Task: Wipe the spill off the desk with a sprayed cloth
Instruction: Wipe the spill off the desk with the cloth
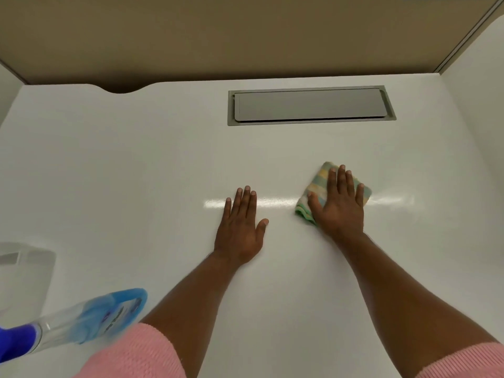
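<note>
A folded checked cloth (321, 184) in yellow, green and blue lies on the white desk (136, 173), right of centre. My right hand (339, 203) presses flat on it with straight fingers, covering most of it. My left hand (241, 227) rests flat on the bare desk a little to the left, fingers straight, holding nothing. A spray bottle (90, 320) with blue liquid and a dark blue head stands at the lower left, beside my left sleeve. No spill is plainly visible; only a glossy light streak runs across the desk between the hands.
A grey cable-hatch lid (308, 105) is set into the desk at the back right. A tan partition (245, 36) closes the rear, with a curved cut-out in the desk edge at the back left. A translucent container (24, 268) sits at the left edge.
</note>
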Motion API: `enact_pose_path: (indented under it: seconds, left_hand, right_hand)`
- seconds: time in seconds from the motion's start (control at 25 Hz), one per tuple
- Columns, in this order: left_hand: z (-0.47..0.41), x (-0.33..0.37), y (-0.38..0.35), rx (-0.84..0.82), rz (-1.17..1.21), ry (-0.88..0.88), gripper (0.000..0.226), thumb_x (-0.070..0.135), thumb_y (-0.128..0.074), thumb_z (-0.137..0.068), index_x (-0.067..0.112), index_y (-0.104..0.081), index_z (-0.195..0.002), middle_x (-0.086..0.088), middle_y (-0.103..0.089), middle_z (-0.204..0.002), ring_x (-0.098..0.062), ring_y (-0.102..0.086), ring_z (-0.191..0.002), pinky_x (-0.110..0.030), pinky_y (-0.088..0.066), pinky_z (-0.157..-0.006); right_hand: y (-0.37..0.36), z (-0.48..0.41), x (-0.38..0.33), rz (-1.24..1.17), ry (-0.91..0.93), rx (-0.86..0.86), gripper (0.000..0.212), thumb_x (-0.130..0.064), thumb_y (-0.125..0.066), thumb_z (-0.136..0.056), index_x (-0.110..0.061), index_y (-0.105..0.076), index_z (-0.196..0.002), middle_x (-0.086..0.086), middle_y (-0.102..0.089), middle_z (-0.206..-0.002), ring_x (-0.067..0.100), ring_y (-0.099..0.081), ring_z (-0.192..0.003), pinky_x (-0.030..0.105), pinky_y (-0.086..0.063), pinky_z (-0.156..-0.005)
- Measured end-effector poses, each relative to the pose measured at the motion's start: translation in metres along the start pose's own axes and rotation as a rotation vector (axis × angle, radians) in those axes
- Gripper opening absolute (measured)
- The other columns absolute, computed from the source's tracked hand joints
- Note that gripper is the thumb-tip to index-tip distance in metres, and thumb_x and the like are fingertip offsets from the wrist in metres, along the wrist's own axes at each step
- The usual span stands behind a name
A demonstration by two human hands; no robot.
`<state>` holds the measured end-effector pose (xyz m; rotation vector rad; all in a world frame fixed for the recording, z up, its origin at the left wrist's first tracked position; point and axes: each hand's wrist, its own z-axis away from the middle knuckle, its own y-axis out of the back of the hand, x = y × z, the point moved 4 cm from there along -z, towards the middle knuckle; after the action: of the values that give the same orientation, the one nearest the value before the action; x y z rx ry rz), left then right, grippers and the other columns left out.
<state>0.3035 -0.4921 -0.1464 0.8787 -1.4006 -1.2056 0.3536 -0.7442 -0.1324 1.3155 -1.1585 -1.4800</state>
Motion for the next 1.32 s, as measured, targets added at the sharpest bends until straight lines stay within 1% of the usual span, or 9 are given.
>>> enact_pose_path:
  seconds: [0.16,0.24,0.44,0.56,0.68,0.8,0.96,1.12,1.32]
  left_hand:
    - [0.002,0.0,0.001,0.011,0.001,-0.001,0.073,0.047,-0.031,-0.102,0.005,-0.015,-0.161,-0.011,-0.009,-0.171,-0.024,-0.001,-0.158,-0.049,-0.009,-0.127]
    - [-0.001,0.0,0.002,0.006,0.012,0.006,0.074,0.047,-0.032,-0.102,0.005,-0.016,-0.161,-0.012,-0.01,-0.17,-0.024,-0.001,-0.158,-0.05,-0.011,-0.127]
    - [-0.003,-0.001,0.003,0.009,-0.005,0.012,0.073,0.047,-0.033,-0.102,0.005,-0.019,-0.16,-0.013,-0.017,-0.169,-0.024,-0.006,-0.158,-0.049,-0.014,-0.127]
    - [-0.003,-0.002,0.002,0.009,-0.013,0.011,0.072,0.048,-0.034,-0.102,0.004,-0.025,-0.159,-0.013,-0.025,-0.167,-0.026,-0.015,-0.157,-0.049,-0.017,-0.126]
    - [-0.003,-0.003,0.003,0.009,-0.009,0.015,0.071,0.048,-0.033,-0.103,0.004,-0.025,-0.159,-0.013,-0.026,-0.166,-0.026,-0.015,-0.157,-0.049,-0.017,-0.126]
    - [-0.004,-0.002,0.003,0.002,-0.002,0.003,0.071,0.047,-0.031,-0.103,0.005,-0.022,-0.16,-0.013,-0.022,-0.168,-0.025,-0.009,-0.158,-0.048,-0.013,-0.127]
    - [-0.003,-0.002,0.003,0.012,0.005,-0.005,0.072,0.045,-0.032,-0.101,0.004,-0.021,-0.16,-0.012,-0.017,-0.169,-0.026,-0.008,-0.158,-0.048,-0.011,-0.127]
    - [-0.001,-0.004,-0.001,0.006,0.009,-0.003,0.072,0.045,-0.027,-0.101,0.003,-0.023,-0.159,-0.015,-0.018,-0.168,-0.028,-0.011,-0.157,-0.05,-0.012,-0.127]
    - [0.009,-0.005,0.005,-0.012,0.072,0.046,0.076,0.049,-0.015,-0.1,0.003,-0.019,-0.16,-0.014,-0.013,-0.169,-0.027,-0.006,-0.158,-0.046,-0.004,-0.128]
  right_hand:
    - [-0.007,-0.028,-0.017,-0.004,-0.049,0.024,0.088,-0.065,-0.027,-0.094,-0.012,-0.012,-0.163,0.012,-0.01,-0.171,0.028,-0.005,-0.158,0.055,-0.004,-0.126]
    - [-0.011,-0.049,-0.039,-0.027,-0.031,0.013,0.089,-0.065,-0.028,-0.094,-0.01,-0.013,-0.163,0.014,-0.011,-0.171,0.029,-0.006,-0.158,0.056,-0.004,-0.126]
    - [-0.028,-0.073,-0.134,-0.052,0.152,-0.021,0.088,-0.065,-0.03,-0.096,-0.009,-0.015,-0.162,0.015,-0.012,-0.17,0.03,-0.007,-0.158,0.055,-0.002,-0.126]
    - [-0.036,-0.071,-0.157,-0.05,0.205,-0.036,0.088,-0.064,-0.03,-0.096,-0.01,-0.013,-0.163,0.015,-0.011,-0.171,0.029,-0.006,-0.158,0.055,-0.001,-0.126]
    - [-0.035,-0.072,-0.153,-0.054,0.21,-0.042,0.087,-0.064,-0.029,-0.096,-0.01,-0.012,-0.163,0.013,-0.009,-0.171,0.027,-0.003,-0.158,0.055,-0.001,-0.126]
    - [-0.033,-0.067,-0.137,-0.052,0.201,-0.045,0.088,-0.065,-0.028,-0.096,-0.011,-0.009,-0.163,0.012,-0.007,-0.172,0.027,-0.002,-0.159,0.053,0.001,-0.127]
    - [-0.022,-0.044,-0.074,-0.032,0.143,-0.017,0.088,-0.065,-0.029,-0.096,-0.013,-0.009,-0.164,0.011,-0.008,-0.172,0.026,-0.004,-0.159,0.053,-0.002,-0.127]
    - [-0.007,0.012,-0.017,-0.025,0.103,0.003,0.086,-0.064,-0.03,-0.095,-0.016,-0.01,-0.164,0.009,-0.008,-0.172,0.025,-0.004,-0.159,0.053,-0.004,-0.127]
    - [-0.012,0.089,-0.027,-0.017,0.147,-0.028,0.087,-0.064,-0.031,-0.095,-0.014,-0.01,-0.164,0.009,-0.008,-0.172,0.025,-0.003,-0.159,0.052,-0.003,-0.127]
